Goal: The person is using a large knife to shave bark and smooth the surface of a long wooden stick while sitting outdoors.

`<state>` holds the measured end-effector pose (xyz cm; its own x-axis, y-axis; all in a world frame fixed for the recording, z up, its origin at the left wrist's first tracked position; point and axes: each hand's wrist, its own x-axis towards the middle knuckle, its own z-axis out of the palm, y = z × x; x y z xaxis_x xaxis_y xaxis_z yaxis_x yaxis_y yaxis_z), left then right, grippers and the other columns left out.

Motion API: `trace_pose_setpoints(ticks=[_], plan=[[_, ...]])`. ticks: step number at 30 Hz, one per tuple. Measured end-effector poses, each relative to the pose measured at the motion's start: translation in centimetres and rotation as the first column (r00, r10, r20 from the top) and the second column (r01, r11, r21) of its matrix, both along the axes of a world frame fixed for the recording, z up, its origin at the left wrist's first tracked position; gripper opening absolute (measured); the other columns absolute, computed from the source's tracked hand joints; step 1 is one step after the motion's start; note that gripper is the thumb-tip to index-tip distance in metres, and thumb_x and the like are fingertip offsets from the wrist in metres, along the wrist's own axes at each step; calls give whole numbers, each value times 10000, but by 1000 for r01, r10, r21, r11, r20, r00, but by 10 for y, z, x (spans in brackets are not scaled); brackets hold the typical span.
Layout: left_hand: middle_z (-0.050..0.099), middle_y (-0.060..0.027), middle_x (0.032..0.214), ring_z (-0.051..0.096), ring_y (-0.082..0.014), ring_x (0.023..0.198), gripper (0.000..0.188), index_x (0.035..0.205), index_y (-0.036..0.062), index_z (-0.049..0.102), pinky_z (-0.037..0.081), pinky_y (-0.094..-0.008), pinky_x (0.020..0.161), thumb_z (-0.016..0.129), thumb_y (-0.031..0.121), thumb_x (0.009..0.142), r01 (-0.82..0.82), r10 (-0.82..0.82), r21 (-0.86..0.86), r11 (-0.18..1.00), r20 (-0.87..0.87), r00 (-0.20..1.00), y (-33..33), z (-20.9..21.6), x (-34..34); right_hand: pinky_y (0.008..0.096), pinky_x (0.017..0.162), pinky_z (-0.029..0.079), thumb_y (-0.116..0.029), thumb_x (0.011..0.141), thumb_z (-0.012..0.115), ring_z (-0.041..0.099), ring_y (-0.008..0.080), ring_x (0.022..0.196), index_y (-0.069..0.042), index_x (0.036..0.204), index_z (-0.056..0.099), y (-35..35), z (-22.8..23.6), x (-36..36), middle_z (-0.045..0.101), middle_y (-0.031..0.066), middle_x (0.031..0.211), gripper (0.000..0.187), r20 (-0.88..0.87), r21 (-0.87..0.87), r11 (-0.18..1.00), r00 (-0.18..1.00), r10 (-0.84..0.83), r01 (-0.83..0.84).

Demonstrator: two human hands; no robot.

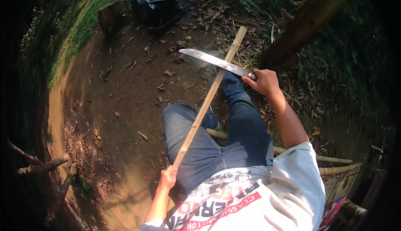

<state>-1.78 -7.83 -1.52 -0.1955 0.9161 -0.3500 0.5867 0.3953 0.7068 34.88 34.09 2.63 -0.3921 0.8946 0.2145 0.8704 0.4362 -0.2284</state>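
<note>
My right hand (266, 81) is closed around the handle of a machete (209, 58), whose long, bright blade points left. The blade crosses the upper part of a split bamboo strip (199, 117) and appears to touch it. My left hand (168, 178) grips the strip's near end, beside my left thigh. From there the strip slants up and away over my jeans (242, 130), its far end reaching past the blade. Small nodes show along its length. Part of the machete's handle is hidden by my right fingers.
A tree trunk or thick bamboo stem (307, 26) leans at the upper right. A black plastic bag (158, 5) lies beside a stump (112, 18) at the far left. Bamboo poles (334, 160) stand behind my right side, and branches (46, 165) jut in at the lower left. Dry leaves litter the dirt.
</note>
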Motion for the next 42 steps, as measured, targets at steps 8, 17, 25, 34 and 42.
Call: trace_pose_setpoints(ticks=[8,17,25,34,42], plan=[[528,-205,613,626,-424,637,381,897,7,603,459,-417,533,533,373,976,9,-9,23,1000,8,1000,10,9,0,457,618,515,-673,840,565,652,390,662,-8,692,674,39,39,29,633,199,637,689,-78,-125,952,954,-291,280],[541,-218,581,597,-444,584,320,816,24,542,444,-476,484,608,310,943,-12,48,139,990,-261,964,-9,-2,13,445,583,528,-722,804,545,646,372,619,-14,636,671,19,76,-9,622,185,605,739,164,-170,984,986,-16,44],[554,-222,590,599,-437,590,221,843,23,517,439,-483,481,639,192,915,-7,69,235,972,-255,964,-11,-16,16,459,606,523,-688,834,539,659,390,682,35,657,661,84,94,70,648,224,672,754,219,-39,967,946,-239,253],[565,-231,608,612,-438,613,191,856,9,541,446,-483,489,645,163,902,-40,83,142,989,-311,947,-9,-3,19,436,626,498,-674,867,527,635,368,628,59,604,621,20,53,42,626,213,625,784,-34,-447,752,831,-555,484],[570,-236,634,607,-448,638,143,877,26,553,451,-479,507,623,146,908,-41,69,125,991,-231,970,-11,-2,14,356,458,369,-515,939,573,428,134,430,-20,550,456,-1,48,16,402,52,474,640,-681,-532,826,486,-548,185]])
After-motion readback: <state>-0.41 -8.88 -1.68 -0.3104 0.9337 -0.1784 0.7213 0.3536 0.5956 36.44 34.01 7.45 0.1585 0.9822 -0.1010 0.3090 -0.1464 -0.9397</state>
